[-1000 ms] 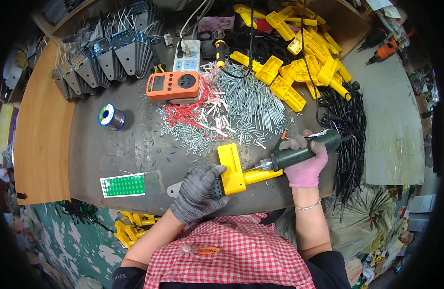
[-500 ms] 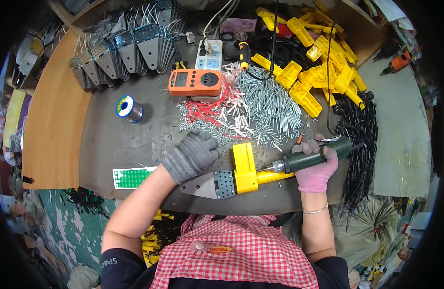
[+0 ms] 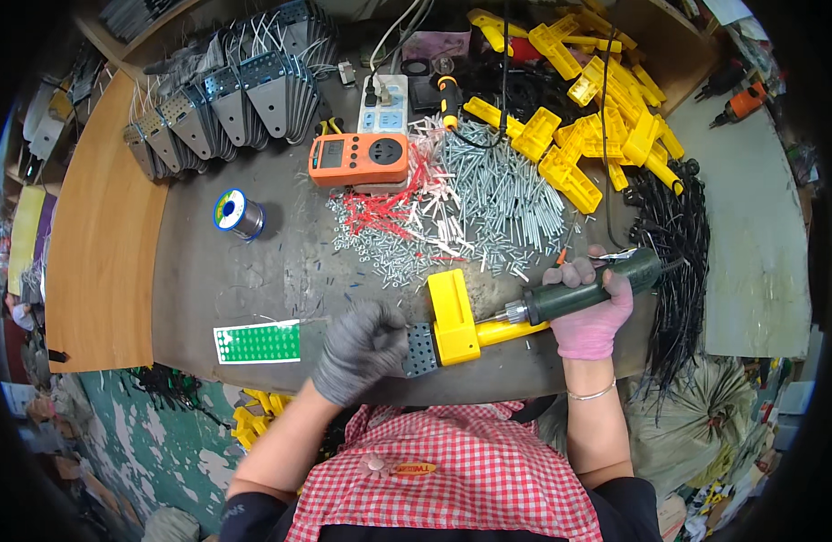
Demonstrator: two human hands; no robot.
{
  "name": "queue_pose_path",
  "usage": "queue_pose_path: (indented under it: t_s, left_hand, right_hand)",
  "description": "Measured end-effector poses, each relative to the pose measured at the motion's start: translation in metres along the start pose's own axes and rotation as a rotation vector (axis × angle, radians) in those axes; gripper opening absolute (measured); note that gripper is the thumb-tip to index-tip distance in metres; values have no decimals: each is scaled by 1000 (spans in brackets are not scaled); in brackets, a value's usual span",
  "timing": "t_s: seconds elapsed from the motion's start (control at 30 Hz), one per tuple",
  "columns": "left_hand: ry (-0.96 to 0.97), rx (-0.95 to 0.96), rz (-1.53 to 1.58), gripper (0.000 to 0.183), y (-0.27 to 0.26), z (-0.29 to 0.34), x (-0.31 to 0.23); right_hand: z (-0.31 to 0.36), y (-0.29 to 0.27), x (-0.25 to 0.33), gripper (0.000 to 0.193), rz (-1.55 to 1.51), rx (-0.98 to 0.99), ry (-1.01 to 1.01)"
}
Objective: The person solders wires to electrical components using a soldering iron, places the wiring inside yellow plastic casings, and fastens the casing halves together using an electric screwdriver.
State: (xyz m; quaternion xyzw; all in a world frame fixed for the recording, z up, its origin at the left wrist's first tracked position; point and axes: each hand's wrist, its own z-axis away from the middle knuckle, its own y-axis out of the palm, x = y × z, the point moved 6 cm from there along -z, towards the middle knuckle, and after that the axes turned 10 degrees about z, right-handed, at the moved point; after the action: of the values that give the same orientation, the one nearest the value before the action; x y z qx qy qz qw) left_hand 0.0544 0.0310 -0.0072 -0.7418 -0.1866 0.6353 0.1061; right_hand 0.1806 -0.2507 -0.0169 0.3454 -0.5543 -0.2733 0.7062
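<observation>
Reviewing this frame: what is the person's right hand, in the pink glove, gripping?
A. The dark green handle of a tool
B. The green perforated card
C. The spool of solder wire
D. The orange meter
A: the right hand is wrapped around the dark green tool handle, whose tip meets the yellow part, while the orange meter, the solder spool and the green card lie untouched on the bench.

Grey workbench (image 3: 253, 289) carries screws (image 3: 497, 194), yellow parts (image 3: 606, 126), orange meter (image 3: 357, 160), solder spool (image 3: 238, 213)
</observation>
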Motion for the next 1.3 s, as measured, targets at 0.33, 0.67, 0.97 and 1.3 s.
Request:
queue_pose_path:
  t_s: [0.33,0.67,0.97,1.3]
  left_hand:
    - [180,-31,77,28,20,5,-6]
    - [196,-14,147,28,21,-3,-8]
    - [166,-23,153,27,19,3,-2]
    - [191,8,203,28,21,3,0]
  right_hand:
    - [0,-3,-2,32,-35,5,-3]
    - [1,3,-2,33,-20,8,-16]
    - [1,3,-2,32,-34,48,-13]
    - [2,4,-3,35,-30,17,-20]
